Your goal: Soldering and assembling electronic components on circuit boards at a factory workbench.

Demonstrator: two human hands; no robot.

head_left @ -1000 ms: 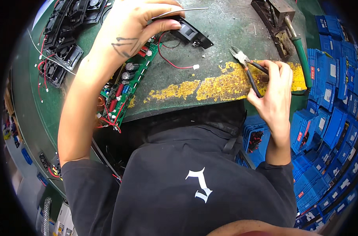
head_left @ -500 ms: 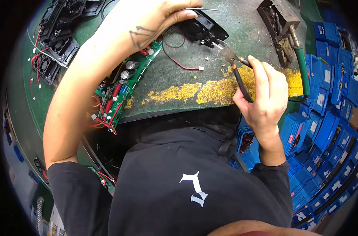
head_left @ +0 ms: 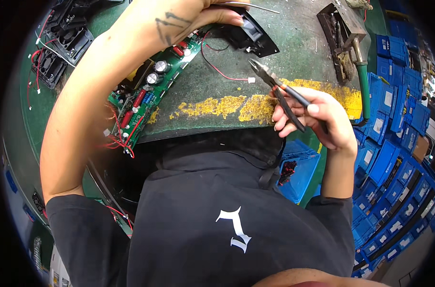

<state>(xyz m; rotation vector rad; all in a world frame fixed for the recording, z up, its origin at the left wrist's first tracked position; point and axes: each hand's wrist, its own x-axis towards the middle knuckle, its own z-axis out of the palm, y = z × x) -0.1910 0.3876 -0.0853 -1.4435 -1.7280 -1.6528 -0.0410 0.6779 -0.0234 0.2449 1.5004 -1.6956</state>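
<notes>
My left hand (head_left: 216,15) reaches to the top edge and grips a black cooling fan (head_left: 248,32) fixed to a black plate, its thumb on the near side. A thin metal rod (head_left: 263,8) juts out to the right from this hand; its other end is hidden. The fan's red and black lead (head_left: 221,71) ends in a white plug (head_left: 251,80) on the bench. My right hand (head_left: 330,119) holds side cutters (head_left: 261,74) with dark, orange-marked handles, the jaws just below the fan plate and apart from it.
A green circuit board (head_left: 155,93) with capacitors and red wires lies beneath my left forearm. More black fans (head_left: 71,45) are piled at far left. A metal holder (head_left: 334,43) with a green-handled soldering iron (head_left: 362,86) stands at right. Blue bins (head_left: 394,100) line the right side.
The cutters have come away from the fan, moving down toward me, and my right hand has turned palm up around them. The left hand still holds the fan, which has shifted slightly.
</notes>
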